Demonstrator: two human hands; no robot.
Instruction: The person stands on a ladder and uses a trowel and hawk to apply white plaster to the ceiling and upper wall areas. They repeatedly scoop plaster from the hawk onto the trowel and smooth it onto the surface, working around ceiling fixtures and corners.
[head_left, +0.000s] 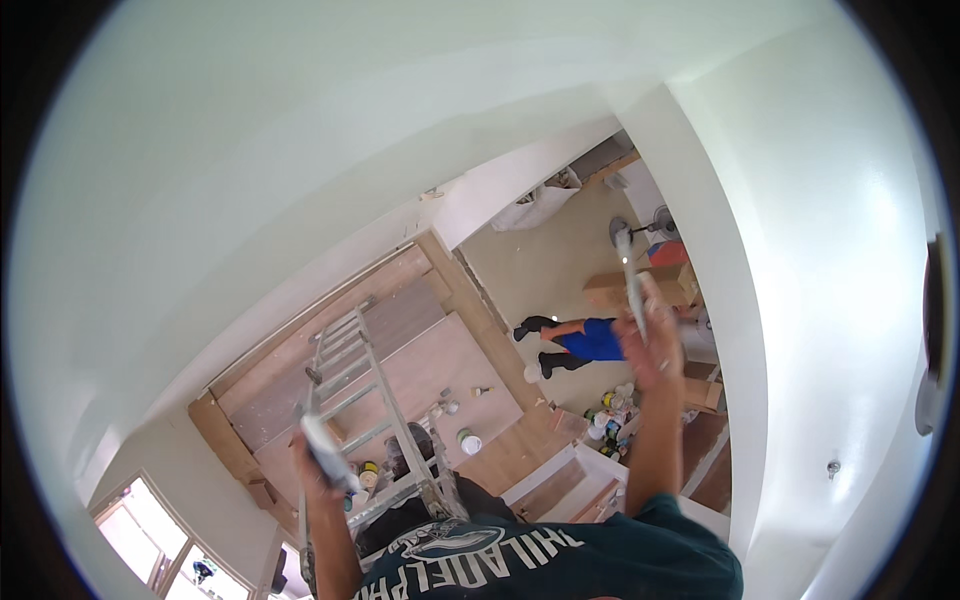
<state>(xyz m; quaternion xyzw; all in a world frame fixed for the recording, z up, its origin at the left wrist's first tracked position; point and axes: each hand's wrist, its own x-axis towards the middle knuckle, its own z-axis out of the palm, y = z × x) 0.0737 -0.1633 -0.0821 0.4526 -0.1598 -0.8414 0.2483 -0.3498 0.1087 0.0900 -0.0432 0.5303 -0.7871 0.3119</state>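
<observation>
My right hand [655,345] grips a slim tool [631,275] at right, likely light and stiff, best held by its near end; my left hand [309,468] clasps a blurred pale object [325,445] at left.

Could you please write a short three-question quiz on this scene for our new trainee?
1. Multiple choice: what is in the right hand?
A) A bucket
B) A slim, long tool
C) A coiled rope

2. True or false: the co-worker in the blue top is up on the metal ladder.

3. Fill in the blank: the left hand, which holds a blurred pale object, appears ____ in the picture than the right hand.

Key:
1. B
2. False; the co-worker is on the tan floor, to the right of the ladder in the picture.
3. lower
</observation>
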